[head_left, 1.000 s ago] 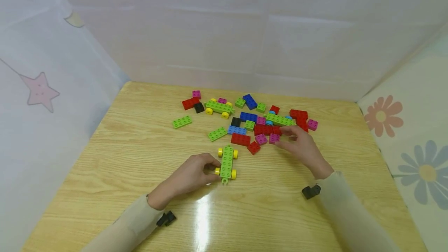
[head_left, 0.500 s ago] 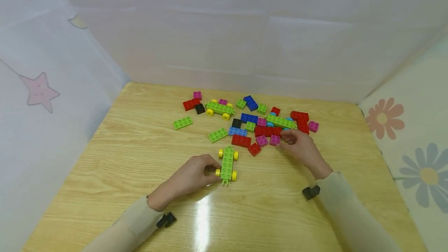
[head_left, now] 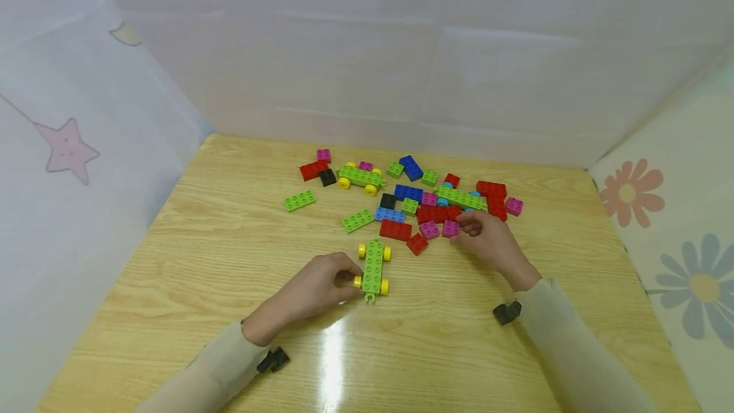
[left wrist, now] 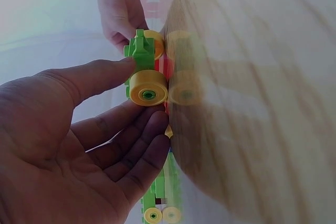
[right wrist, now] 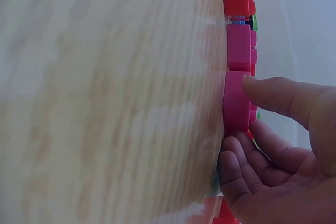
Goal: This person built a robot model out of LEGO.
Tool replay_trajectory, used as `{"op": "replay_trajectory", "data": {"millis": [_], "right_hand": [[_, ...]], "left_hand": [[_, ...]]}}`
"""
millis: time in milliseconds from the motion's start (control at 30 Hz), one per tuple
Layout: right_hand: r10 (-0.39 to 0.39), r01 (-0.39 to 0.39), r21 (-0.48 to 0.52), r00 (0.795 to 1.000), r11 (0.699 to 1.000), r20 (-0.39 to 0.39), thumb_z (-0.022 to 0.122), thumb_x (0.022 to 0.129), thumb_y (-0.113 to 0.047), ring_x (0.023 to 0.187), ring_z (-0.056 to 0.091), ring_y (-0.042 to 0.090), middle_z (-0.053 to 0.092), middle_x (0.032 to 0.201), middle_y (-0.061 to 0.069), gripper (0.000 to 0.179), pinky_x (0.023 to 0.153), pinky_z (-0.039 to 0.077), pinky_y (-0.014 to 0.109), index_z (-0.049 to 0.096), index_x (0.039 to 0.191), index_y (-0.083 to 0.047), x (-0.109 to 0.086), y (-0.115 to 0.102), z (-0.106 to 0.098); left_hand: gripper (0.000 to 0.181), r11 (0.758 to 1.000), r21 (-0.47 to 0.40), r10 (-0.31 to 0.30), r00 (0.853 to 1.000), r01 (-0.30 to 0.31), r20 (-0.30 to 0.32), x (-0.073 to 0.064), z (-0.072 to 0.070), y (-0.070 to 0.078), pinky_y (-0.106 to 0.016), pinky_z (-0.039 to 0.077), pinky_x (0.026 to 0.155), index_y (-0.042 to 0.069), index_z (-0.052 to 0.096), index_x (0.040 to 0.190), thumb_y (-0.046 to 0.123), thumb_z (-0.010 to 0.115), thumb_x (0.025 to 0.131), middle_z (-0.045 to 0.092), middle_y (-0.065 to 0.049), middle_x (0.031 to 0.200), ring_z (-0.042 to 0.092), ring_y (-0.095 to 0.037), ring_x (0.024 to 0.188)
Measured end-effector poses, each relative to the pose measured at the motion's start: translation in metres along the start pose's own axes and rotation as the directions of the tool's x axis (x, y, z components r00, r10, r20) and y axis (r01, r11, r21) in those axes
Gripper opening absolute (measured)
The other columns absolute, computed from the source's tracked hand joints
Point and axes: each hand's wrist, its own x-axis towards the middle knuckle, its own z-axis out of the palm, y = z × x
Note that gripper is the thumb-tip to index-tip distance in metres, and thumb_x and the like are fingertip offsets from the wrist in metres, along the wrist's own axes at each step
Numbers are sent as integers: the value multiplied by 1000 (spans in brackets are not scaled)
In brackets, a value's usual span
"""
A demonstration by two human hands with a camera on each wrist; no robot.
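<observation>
A green wheeled chassis [head_left: 373, 268] with yellow wheels [left wrist: 148, 88] stands on the wooden table [head_left: 218, 260]. My left hand [head_left: 348, 280] pinches its near end, thumb on the green plate and fingers by the near wheel. My right hand [head_left: 460, 232] is at the near edge of the brick pile. It pinches a small pink brick [head_left: 450, 228]. In the right wrist view the thumb lies on top of that pink brick [right wrist: 236, 103] and the fingers curl at its side.
Loose red, blue, green, pink and black bricks lie scattered across the table's far half. Among them are a second green wheeled chassis [head_left: 360, 177], a red brick [head_left: 417, 243] and two green plates [head_left: 299, 200] [head_left: 357, 220]. White fabric walls enclose the table on three sides.
My right hand has drawn back a little from the red bricks toward me and to the left, and closed on the pink brick. The left hand and the chassis have stayed put.
</observation>
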Motion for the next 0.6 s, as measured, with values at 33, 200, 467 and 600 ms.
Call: {"op": "replay_trajectory", "data": {"millis": [33,200,467,600], "right_hand": [[0,0,-4,1000,1000,2,81,104,-26,124,69,37,73,139,20,48,113,58,55,68,144,-2,0,0,0],[4,-4,-9,1000,1000,11,82,104,-26,122,69,36,73,137,20,47,112,59,55,69,142,-2,1,-1,0],[-1,1,-13,1000,1000,14,82,104,-25,119,69,34,74,136,19,44,108,61,52,70,140,-2,0,-2,1],[-6,6,-10,1000,1000,12,82,104,-24,118,70,34,74,135,19,42,108,61,52,71,138,-2,-1,-2,1]], "left_hand": [[28,1000,2,1,1000,-1,1,0,0,0,-38,62,98,13,83,123,26,88,99,80,2,117,72,-13,107],[28,1000,7,3,1000,-3,3,0,0,0,-38,62,99,13,83,124,27,88,99,80,3,117,72,-12,107],[29,1000,6,9,1000,-9,-2,0,1,-1,-41,63,100,11,83,125,25,87,99,80,1,118,73,-14,108],[30,1000,10,16,1000,-16,-6,0,2,-1,-40,63,98,10,83,125,25,87,99,80,0,119,73,-14,108]]}}
